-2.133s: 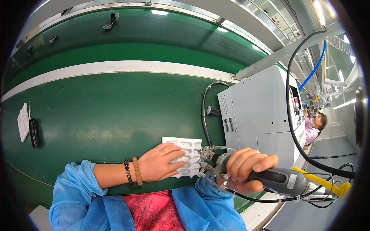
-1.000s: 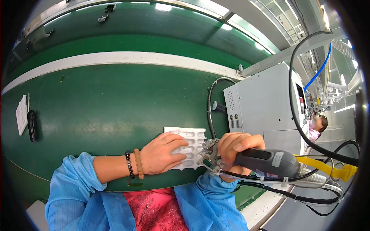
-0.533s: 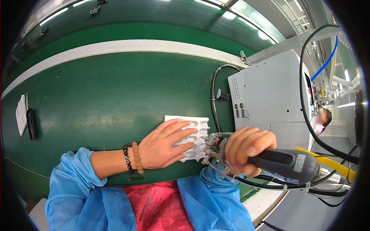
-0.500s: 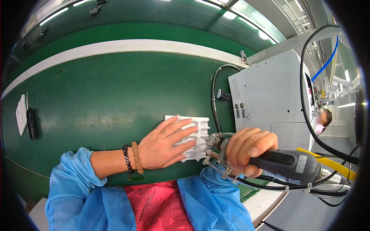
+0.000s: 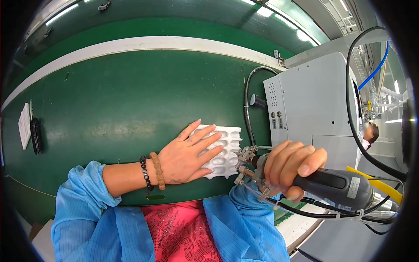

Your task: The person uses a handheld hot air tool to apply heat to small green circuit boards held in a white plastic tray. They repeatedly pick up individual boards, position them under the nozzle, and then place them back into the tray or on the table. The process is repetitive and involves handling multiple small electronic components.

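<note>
My left hand (image 5: pixel 187 153) lies flat with its fingers spread over a white molded tray (image 5: pixel 223 162) on the green bench, covering its left part. Rows of rounded hollows show along the tray's uncovered side. A dark grey handheld electric screwdriver (image 5: pixel 345 185) is gripped in my right hand (image 5: pixel 293 168). It is held nearly level, and its metal head (image 5: pixel 248 162), with small fittings and thin tubes, points left at the tray's right edge. Whether the tip touches the tray, I cannot tell. What the tray holds under my palm is hidden.
A grey metal cabinet (image 5: pixel 312 102) stands at the right, with a black cable (image 5: pixel 247 105) and a small dark cylinder (image 5: pixel 257 101) beside it. At the far left lie a white slab (image 5: pixel 25 126) and a black case (image 5: pixel 36 136). Another person (image 5: pixel 370 134) is at far right.
The whole view has shifted slightly. My right hand and the screwdriver have drawn a little to the right of the tray; my left hand still rests flat on it.
</note>
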`<state>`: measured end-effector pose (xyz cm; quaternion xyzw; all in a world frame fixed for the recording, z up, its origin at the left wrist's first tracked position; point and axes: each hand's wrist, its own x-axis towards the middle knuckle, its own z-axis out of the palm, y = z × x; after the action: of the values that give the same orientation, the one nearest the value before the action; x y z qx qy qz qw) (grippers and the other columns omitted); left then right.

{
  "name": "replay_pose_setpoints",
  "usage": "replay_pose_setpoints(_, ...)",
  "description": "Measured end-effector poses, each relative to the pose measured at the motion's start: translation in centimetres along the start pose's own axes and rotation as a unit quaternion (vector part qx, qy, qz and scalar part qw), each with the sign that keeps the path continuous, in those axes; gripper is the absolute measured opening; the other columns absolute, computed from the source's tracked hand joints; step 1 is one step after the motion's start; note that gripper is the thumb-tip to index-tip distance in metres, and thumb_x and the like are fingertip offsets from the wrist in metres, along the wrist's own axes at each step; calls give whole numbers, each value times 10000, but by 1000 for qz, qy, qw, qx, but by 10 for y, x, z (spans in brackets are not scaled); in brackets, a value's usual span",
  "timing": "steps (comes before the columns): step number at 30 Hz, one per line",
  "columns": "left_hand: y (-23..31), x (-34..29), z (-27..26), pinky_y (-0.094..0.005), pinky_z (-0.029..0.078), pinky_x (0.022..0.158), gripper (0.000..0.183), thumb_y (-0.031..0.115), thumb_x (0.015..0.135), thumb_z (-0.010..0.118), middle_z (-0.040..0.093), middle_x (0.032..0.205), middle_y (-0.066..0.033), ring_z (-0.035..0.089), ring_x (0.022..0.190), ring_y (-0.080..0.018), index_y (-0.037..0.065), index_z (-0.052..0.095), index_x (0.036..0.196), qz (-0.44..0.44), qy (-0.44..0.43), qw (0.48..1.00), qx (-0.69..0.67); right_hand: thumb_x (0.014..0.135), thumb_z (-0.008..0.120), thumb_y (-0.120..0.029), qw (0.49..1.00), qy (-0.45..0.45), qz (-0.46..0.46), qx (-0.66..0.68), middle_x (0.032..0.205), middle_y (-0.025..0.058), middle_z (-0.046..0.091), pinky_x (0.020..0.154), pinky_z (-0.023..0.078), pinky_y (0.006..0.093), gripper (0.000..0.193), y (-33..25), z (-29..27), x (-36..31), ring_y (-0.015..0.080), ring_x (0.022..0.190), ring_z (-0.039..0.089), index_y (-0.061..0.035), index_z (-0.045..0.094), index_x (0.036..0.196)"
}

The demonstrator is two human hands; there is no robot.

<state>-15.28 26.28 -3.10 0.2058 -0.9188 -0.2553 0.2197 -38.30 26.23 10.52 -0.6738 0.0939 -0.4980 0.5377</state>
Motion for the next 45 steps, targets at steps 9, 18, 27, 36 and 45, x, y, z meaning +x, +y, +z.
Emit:
replay_pose_setpoints(9,-1,-1,1,-565,221,1180,613,381,817,708,449,1481,-141,376,1406,-341,103,554,1341,0,10,1000,-3,809,808,-54,1000,1,-1,-19,636,64,592,488,516,352,452,5,-1,-1,202,512,595,11,505,1137)
replay_pose_setpoints(18,-1,-2,0,-566,237,1172,586,359,807,718,489,1419,-143,400,1380,-344,105,574,1315,-2,21,1000,-13,830,797,-81,1000,3,-17,-19,632,50,584,481,510,337,444,7,-1,-1,188,507,592,-9,483,1134)
replay_pose_setpoints(27,-1,-1,0,-565,257,1161,560,351,801,726,517,1360,-139,423,1351,-346,109,591,1288,1,33,999,-20,825,803,-83,1000,4,-10,-23,646,47,590,492,510,332,465,6,0,0,186,519,598,-18,480,1153)
replay_pose_setpoints(36,-1,0,0,-555,258,1163,554,353,800,728,522,1333,-145,419,1346,-340,97,587,1271,5,31,999,-22,816,808,-69,1000,-3,-5,-14,646,56,594,497,510,334,478,5,0,0,192,519,600,-17,481,1161)
replay_pose_setpoints(45,-1,-1,0,-563,262,1159,568,351,795,731,513,1370,-138,421,1352,-344,116,590,1291,1,31,999,-26,816,810,-72,1000,-2,-2,-15,647,58,596,496,509,335,491,6,1,2,190,516,600,-15,471,1167)
